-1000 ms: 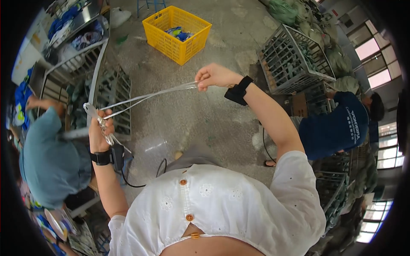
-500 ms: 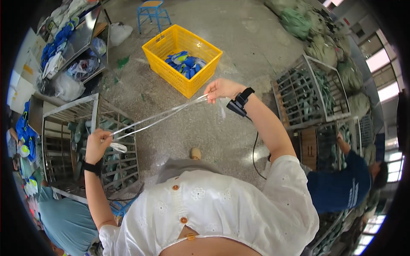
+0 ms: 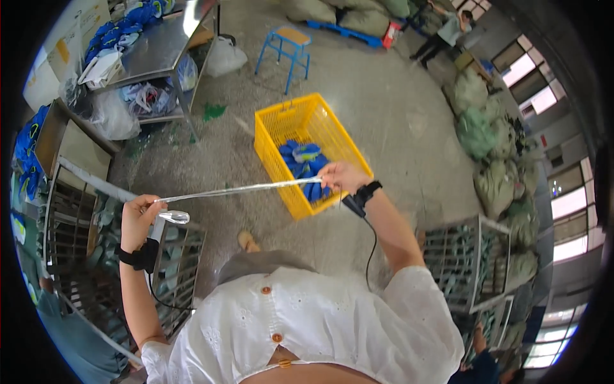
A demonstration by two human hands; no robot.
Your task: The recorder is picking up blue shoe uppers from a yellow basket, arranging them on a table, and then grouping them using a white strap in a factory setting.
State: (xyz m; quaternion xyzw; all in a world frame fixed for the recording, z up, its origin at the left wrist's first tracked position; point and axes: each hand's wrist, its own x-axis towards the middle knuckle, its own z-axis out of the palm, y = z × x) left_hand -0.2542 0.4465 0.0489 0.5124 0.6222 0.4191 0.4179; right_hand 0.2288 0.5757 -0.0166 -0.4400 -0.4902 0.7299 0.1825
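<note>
A shiny whitish plastic string [image 3: 236, 190] stretches taut between my two hands. My left hand [image 3: 137, 221] pinches one end, with a small folded bundle of the string [image 3: 174, 217] hanging beside its fingers. At the other end, the fingertips of my right hand [image 3: 345, 177] are closed on the string. That hand is above the near right part of a yellow plastic crate [image 3: 272, 160]; whether it touches the crate I cannot tell. Inside the crate lie several blue pieces [image 3: 299, 157] with grey and yellow-green parts. Both wrists wear black bands, with a cable running from each.
Metal-barred carts stand on the left [image 3: 182, 256] and right [image 3: 451, 256]. Beyond the crate is a blue-legged stool [image 3: 293, 36]. A metal table [image 3: 157, 61] bears blue pieces at the far left. Sacks [image 3: 476, 128] line the right; a person [image 3: 444, 35] stands far off.
The view has moved forward, and the yellow crate is now closer below my right hand. The string's two separated lengths have come together into one straight line. Both hands keep their hold.
</note>
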